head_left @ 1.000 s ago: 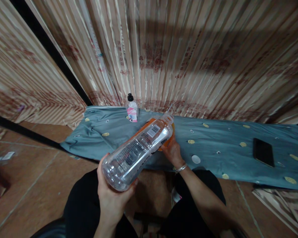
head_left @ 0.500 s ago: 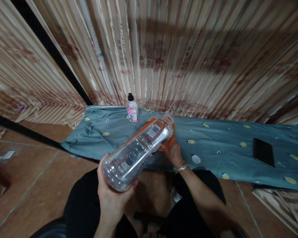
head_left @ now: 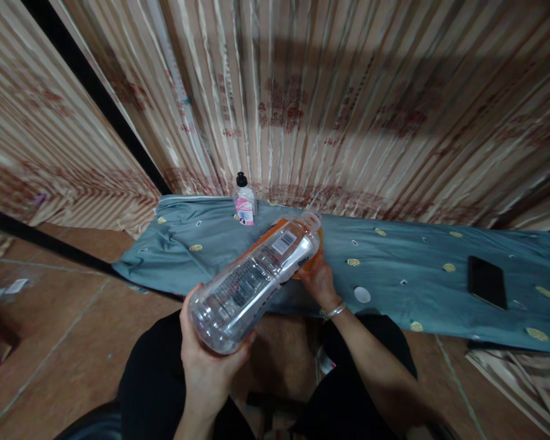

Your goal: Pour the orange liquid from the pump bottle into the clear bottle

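A large clear plastic bottle (head_left: 238, 287) lies slanted across the middle of the view, its mouth end toward the upper right. My left hand (head_left: 211, 360) is closed around its base. Printed text and a white barcode label show on its side. Behind the bottle is an orange container (head_left: 309, 260), mostly hidden, so its full shape cannot be made out. My right hand (head_left: 319, 282), with a silver bangle at the wrist, is closed on the orange container's near right side; its fingertips are partly hidden. A thin clear stick (head_left: 313, 199) pokes up beyond the bottle's mouth.
On the blue-green patterned cloth (head_left: 394, 281) stands a small clear bottle (head_left: 244, 205) with black cap and pink label. A white round disc (head_left: 362, 294) and a black phone (head_left: 486, 282) lie to the right. A striped curtain (head_left: 302, 91) hangs behind; black bars (head_left: 96, 101) cross the left.
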Tool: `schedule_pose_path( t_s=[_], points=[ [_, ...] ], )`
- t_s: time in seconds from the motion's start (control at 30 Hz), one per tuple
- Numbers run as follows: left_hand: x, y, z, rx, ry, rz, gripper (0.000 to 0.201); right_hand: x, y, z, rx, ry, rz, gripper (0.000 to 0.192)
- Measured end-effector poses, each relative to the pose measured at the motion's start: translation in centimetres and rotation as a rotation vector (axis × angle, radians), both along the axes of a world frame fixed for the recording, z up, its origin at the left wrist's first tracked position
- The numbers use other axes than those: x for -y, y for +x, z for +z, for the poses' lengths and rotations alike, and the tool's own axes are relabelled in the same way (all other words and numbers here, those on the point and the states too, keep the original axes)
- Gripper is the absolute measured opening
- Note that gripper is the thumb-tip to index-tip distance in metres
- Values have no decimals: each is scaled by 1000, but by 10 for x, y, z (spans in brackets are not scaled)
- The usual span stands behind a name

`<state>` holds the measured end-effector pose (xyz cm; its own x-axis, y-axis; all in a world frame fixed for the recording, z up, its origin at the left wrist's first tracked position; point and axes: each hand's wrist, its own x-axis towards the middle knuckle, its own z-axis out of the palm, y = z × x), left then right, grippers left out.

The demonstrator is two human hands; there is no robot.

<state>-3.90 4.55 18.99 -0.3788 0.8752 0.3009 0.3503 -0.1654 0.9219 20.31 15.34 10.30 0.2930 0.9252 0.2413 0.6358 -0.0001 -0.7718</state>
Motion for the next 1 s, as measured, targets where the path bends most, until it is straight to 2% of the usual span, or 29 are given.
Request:
schedule_pose_path(
  t_s=[0.1,0.23,0.43,0.67,1.0],
  points=[
    [0,-1,1,16,-2,10,98,0,-1,3,-16,12,6,89],
    [-2,-6,0,-38,1,-54,99,1,-2,6,-31,11,4,88],
    [0,3,6,80,-19,-5,98,2,-3,7,-59,-4,-6,91],
    [0,5,8,88,-35,-13,99,2,-3,7,-41,-50,-33,88],
    [0,6,9,93,-34,-14,98,1,-3,4,-54,-37,-35,90]
  ],
)
